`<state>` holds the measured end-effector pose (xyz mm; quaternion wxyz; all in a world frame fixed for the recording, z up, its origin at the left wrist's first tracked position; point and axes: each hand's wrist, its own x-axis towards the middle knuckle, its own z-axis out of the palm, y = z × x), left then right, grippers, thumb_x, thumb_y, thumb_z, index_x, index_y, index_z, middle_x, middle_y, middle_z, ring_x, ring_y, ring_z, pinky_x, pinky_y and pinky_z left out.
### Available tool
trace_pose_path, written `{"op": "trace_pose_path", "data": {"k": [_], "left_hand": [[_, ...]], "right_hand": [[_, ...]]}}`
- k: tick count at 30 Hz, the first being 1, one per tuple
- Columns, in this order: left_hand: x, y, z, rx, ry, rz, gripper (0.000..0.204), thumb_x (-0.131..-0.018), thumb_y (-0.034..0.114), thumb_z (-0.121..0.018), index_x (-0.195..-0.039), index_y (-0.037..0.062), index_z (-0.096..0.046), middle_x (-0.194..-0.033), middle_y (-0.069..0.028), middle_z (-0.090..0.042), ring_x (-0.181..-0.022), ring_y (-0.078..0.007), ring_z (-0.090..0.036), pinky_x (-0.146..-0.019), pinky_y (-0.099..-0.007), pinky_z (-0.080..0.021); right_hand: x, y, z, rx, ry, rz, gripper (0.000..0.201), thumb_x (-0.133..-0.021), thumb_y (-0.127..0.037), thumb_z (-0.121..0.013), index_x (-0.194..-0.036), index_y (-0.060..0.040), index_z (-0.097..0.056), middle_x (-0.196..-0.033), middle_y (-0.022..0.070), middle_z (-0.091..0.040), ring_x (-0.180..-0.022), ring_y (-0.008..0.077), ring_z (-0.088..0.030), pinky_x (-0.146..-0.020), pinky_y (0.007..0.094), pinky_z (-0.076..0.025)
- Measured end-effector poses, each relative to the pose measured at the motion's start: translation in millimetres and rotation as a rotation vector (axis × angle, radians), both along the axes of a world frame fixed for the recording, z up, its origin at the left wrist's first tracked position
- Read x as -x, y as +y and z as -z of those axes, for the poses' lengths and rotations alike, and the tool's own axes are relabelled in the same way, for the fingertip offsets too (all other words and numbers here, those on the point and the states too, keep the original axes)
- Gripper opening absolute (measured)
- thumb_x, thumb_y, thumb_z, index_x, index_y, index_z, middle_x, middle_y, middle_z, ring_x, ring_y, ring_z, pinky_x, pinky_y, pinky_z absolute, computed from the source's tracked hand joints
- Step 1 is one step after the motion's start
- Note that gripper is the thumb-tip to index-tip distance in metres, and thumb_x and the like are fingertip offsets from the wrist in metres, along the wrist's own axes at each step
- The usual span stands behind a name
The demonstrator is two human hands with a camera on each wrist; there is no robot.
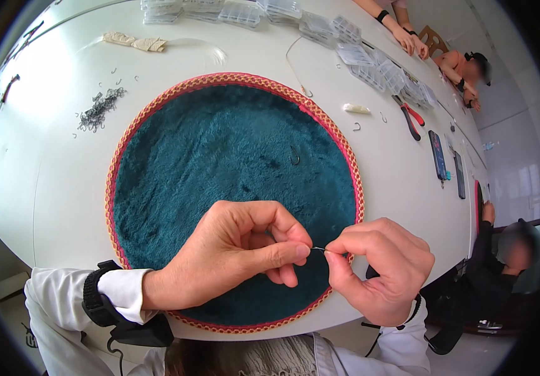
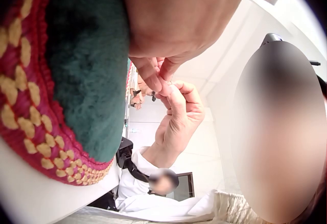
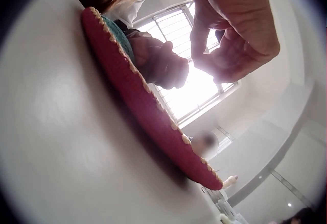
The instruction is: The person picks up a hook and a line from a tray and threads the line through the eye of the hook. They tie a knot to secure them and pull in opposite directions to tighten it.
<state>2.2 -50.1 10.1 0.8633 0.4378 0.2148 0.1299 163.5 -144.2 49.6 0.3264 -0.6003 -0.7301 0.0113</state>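
In the head view my left hand [image 1: 232, 250] is over the front of a round teal plush mat [image 1: 220, 144]. Its thumb and forefinger pinch one end of a short, thin silvery piece [image 1: 318, 248]. The other end is pinched between the thumb and forefinger of my right hand [image 1: 383, 263], at the mat's right front edge. Fingertips cover most of the piece, so I cannot tell its kind. A small dark object [image 1: 371, 272] shows at the right palm. Farther back on the mat lies a single fish hook [image 1: 294, 155].
A pile of fish hooks [image 1: 99, 110] lies left of the mat. Behind it is a wrapped bundle of clear line [image 1: 135, 42]. Clear plastic boxes [image 1: 351, 54] line the back. Red-handled pliers [image 1: 409, 117] and a phone [image 1: 437, 154] lie to the right. Other people sit around the table.
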Motion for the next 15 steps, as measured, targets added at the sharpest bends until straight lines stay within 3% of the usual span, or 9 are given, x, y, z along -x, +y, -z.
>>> {"op": "trace_pose_path", "data": {"k": [15], "left_hand": [[0.1,0.8,1.5,-0.009,0.007,0.034,0.011,-0.086,0.009,-0.056,-0.087,-0.0023,-0.054,-0.078,-0.0072,-0.059,-0.066,-0.0123,-0.062,-0.059,-0.0227,-0.052]], "right_hand": [[-1.1,-0.5,1.5,-0.023,-0.081,-0.021,0.019,-0.053,0.003,-0.066,-0.069,-0.0046,-0.058,-0.063,0.0030,-0.056,-0.051,0.0154,-0.054,-0.043,0.0237,-0.043]]}}
